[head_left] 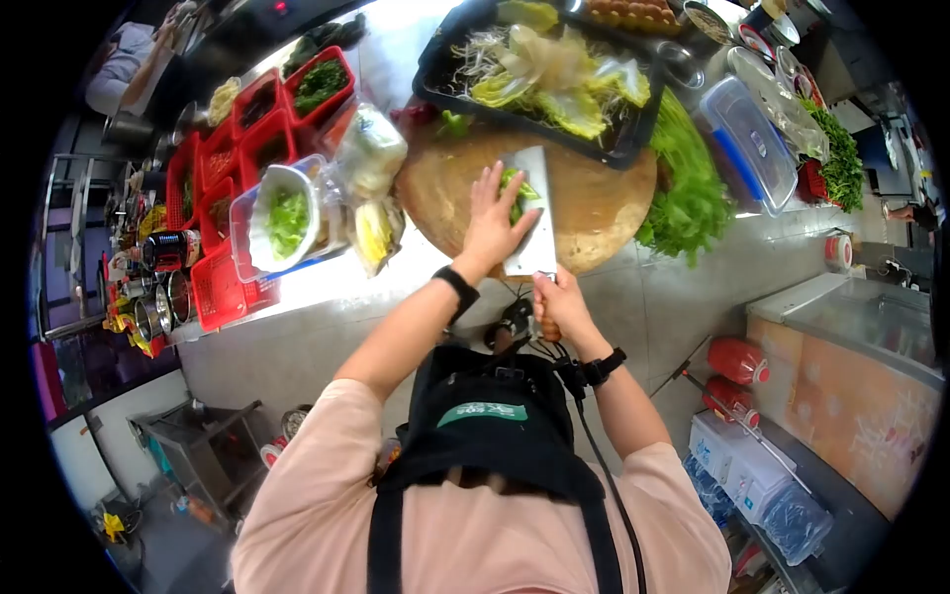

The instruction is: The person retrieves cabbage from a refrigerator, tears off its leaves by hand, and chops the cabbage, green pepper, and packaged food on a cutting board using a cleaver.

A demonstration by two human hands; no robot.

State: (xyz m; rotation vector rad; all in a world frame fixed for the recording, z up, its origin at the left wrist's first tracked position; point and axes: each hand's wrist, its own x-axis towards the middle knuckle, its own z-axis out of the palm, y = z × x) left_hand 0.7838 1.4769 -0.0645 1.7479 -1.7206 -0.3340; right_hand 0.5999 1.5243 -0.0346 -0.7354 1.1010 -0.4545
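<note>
My right hand (566,305) is wrapped round the wooden handle of a cleaver (536,243). The cleaver's broad blade lies over a round wooden chopping board (614,213), pointing away from me. With fingers stretched out, my left hand (487,226) rests at the blade's left side, against cut green vegetable pieces (524,188) on the blade. Its palm partly hides these pieces. Beyond the board sits a black tray (633,148) of yellow-green cabbage leaves (579,104) and bean sprouts (480,54).
Red baskets (297,119) of chopped ingredients stand left, near a white bowl (259,243) of greens and bagged vegetables (374,233). Leafy greens (683,188) and a lidded plastic box (747,144) lie right of the board. Another person (124,64) is at far left.
</note>
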